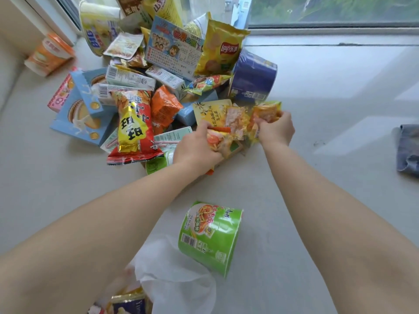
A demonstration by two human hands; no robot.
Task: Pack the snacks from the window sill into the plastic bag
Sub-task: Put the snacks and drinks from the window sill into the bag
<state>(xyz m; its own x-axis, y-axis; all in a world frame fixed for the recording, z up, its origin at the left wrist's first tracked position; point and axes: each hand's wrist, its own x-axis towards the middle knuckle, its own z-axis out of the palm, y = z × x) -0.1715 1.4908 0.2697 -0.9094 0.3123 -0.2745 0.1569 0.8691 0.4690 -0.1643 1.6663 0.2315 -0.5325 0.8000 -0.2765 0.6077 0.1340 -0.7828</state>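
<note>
Single head-worn view, wide-angle. Looks forward and down, close over the pale grey window sill (294, 155). Glass window pane (328, 10) along top edge.

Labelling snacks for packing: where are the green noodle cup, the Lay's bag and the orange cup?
green noodle cup (209, 236), head view, printed side wall
Lay's bag (221, 49), head view, front panel
orange cup (48, 54), head view, side wall

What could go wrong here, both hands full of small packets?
1. The left hand and right hand each bunch several small packets; one could slip out on the way to the plastic bag.
2. The green noodle cup lies on its side beside the bag's mouth; a forearm could nudge it and it may roll.
3. The snack pile is loose; pulling packets from its edge may topple others.
</note>
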